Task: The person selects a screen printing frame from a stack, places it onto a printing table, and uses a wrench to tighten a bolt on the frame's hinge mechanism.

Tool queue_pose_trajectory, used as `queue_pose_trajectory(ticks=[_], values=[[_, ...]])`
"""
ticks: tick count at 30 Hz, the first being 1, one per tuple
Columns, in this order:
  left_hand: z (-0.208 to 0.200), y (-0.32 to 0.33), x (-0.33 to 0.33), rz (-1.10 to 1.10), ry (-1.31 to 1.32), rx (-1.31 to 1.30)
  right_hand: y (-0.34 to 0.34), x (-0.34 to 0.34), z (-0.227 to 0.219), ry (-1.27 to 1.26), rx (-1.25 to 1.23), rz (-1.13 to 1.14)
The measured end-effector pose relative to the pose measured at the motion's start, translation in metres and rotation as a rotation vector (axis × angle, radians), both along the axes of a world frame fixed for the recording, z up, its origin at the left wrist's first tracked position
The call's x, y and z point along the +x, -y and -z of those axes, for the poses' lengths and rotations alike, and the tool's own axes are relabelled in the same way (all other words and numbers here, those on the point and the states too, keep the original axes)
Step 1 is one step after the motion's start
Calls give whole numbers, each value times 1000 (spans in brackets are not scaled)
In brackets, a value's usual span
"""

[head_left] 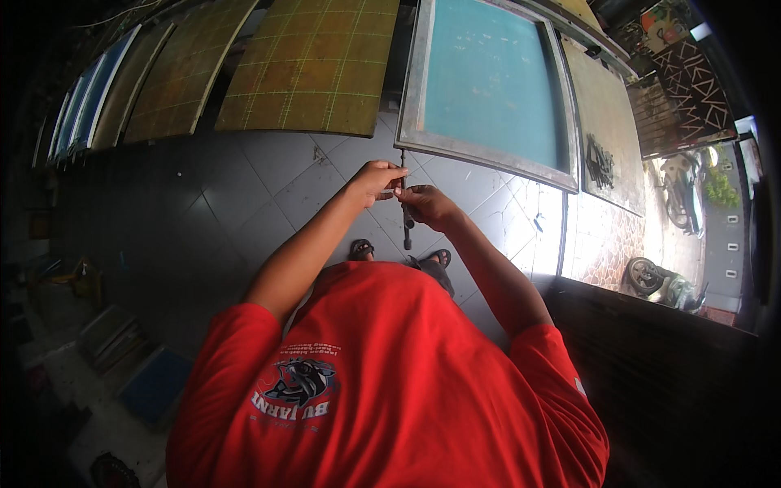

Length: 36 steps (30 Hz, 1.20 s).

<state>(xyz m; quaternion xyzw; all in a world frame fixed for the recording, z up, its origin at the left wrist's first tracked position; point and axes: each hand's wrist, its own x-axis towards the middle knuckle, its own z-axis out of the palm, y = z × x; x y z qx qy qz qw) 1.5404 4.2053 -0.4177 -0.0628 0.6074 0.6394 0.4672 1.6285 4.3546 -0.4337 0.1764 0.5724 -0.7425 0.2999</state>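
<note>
My left hand (378, 180) and my right hand (429, 205) meet in front of my body, close to the near edge of a screen-printing frame (488, 73) with turquoise mesh and a grey border. Both have their fingers pinched together. A thin pale strip seems to run between them, too small to name. Right by my fingertips, a dark metal rod (407, 237) with a knobbed end sticks out from under the frame's near corner. Whether my fingers touch the rod, I cannot tell.
Brown boards (309, 65) with yellow-green grid lines stand in a row to the left. At the right lies a pale board (606, 122) with a dark print. Grey floor tiles (268, 171) spread below. Outside, a motorbike (663, 281) is parked.
</note>
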Motion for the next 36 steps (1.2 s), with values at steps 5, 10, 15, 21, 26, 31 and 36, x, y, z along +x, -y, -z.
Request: queue_pose_trajectory(ticks=[5,10,15,21,26,31,36], values=[[16,13,-5,32,165,264,14,10,-18,10,-376,192],[15,11,-1,9,152,293,17,17,-5,-42,-394,232],[-3,6,5,-9,9,77,9,13,7,-110,-375,117],[0,2,-1,73,-56,-6,12,11,17,-40,-439,176],[-1,1,0,54,-60,18,22,12,-2,81,-369,201],[-10,9,-5,164,81,69,17,11,-27,10,-604,46],[9,15,-10,132,243,308,16,13,-23,-2,-619,58]])
